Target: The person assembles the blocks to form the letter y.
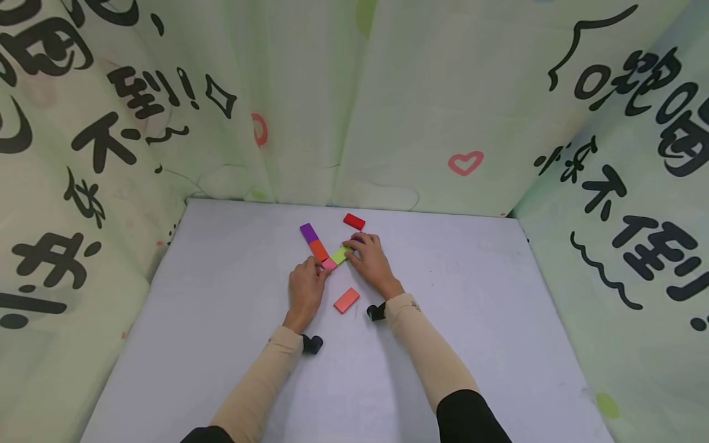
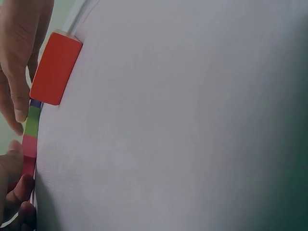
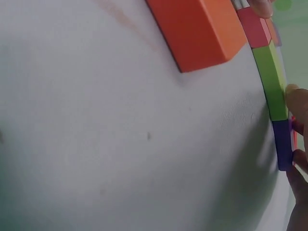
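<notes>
1. Blocks (image 1: 329, 264) form a V on the white table (image 1: 221, 277), its corner toward the person and both arms opening toward the far edge.
2. The left arm holds a purple block (image 1: 308, 232) and an orange block (image 1: 318, 250), end to end, long axes slanting away and leftward.
3. The right arm runs away and rightward: pink block (image 3: 255, 26) at the corner, then green block (image 3: 270, 84), then dark purple block (image 3: 283, 144), touching in line.
4. The left hand (image 1: 305, 286) pinches the pink block.
5. The right hand (image 1: 373, 261) grips the green block, other fingers against the dark purple one.
6. Apart lie a salmon block (image 1: 346, 300), nearer the person, its long axis slanting away-rightward, and a red block (image 1: 354, 221) beyond the right hand, lying more crosswise.
</notes>
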Tool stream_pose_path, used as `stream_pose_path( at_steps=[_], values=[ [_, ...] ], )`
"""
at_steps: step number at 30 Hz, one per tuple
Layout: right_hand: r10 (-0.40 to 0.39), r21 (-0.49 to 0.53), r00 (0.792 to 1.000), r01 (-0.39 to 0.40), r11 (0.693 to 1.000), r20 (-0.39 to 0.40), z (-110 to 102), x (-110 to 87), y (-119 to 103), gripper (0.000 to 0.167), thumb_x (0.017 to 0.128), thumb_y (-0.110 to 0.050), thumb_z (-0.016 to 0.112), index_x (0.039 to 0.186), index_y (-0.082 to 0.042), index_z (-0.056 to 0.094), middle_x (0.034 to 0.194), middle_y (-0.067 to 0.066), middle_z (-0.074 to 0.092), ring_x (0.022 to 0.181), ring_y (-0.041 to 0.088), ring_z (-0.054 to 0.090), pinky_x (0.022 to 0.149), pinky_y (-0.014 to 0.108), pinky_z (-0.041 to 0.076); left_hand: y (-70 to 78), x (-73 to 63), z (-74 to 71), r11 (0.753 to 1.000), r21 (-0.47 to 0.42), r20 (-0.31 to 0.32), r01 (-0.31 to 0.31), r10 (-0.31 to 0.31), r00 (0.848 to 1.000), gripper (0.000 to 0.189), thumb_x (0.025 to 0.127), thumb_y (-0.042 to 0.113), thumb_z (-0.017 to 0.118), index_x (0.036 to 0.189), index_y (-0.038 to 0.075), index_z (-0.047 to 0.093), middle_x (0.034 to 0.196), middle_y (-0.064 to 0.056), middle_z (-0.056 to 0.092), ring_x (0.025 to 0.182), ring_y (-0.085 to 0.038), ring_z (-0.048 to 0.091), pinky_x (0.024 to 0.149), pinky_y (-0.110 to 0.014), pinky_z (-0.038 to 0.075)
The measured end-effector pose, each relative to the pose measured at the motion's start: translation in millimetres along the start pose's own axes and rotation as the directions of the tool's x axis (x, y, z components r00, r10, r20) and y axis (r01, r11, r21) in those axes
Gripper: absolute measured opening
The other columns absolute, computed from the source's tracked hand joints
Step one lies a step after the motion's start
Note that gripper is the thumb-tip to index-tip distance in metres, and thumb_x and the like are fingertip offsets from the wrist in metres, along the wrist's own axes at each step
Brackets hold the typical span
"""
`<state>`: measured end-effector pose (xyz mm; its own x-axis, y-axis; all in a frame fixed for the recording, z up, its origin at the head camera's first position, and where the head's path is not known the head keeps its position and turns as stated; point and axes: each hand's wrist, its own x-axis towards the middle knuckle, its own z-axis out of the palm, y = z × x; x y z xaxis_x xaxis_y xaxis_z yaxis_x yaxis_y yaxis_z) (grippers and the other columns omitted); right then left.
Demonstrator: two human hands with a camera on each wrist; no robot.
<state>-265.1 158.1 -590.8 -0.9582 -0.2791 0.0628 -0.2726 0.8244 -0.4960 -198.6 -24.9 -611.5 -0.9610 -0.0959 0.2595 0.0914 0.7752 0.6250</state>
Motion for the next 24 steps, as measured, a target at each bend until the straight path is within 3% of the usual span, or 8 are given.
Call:
stream_pose_path(
  at_steps=[7, 15, 24],
  values=[
    [-0.014, -0.048, 0.997, 0.01, 0.999, -0.08, -1, -2.3, 10, 0.04, 0.108, -0.01, 0.053, 0.145, -0.02, 0.062, 0.152, 0.007, 0.055, 0.146, 0.032, 0.04, 0.121, 0.047, 0.042, -0.6, 0.0, 0.2, 0.999, -0.038, 0.011, -0.011, 0.011, 1.0, 0.031, 0.093, 0.027, 0.079, 0.109, 0.005, 0.066, 0.084, -0.007, 0.069, 0.075, -0.02, 0.056, 0.068, -0.028, 0.041],
    [-0.008, -0.005, 1.0, 0.007, 1.0, -0.022, -1, -0.6, 18, 0.037, 0.106, -0.016, 0.059, 0.142, -0.022, 0.063, 0.161, 0.005, 0.047, 0.152, 0.03, 0.037, 0.123, 0.046, 0.04, -3.3, 0.9, -1.1, 0.998, -0.062, 0.007, 0.005, -0.004, 1.0, 0.03, 0.091, 0.024, 0.082, 0.109, 0.005, 0.067, 0.08, -0.006, 0.067, 0.073, -0.019, 0.053, 0.068, -0.027, 0.037],
    [-0.001, 0.043, 1.0, 0.003, 0.999, -0.032, 1, 0.1, 18, 0.035, 0.105, -0.014, 0.061, 0.139, -0.018, 0.065, 0.16, 0.007, 0.048, 0.151, 0.031, 0.04, 0.123, 0.046, 0.04, -4.8, 2.5, -0.8, 0.998, -0.06, 0.03, 0.025, -0.023, 0.999, 0.029, 0.092, 0.024, 0.081, 0.11, 0.006, 0.067, 0.081, -0.006, 0.067, 0.073, -0.019, 0.053, 0.068, -0.027, 0.037]
  ],
)
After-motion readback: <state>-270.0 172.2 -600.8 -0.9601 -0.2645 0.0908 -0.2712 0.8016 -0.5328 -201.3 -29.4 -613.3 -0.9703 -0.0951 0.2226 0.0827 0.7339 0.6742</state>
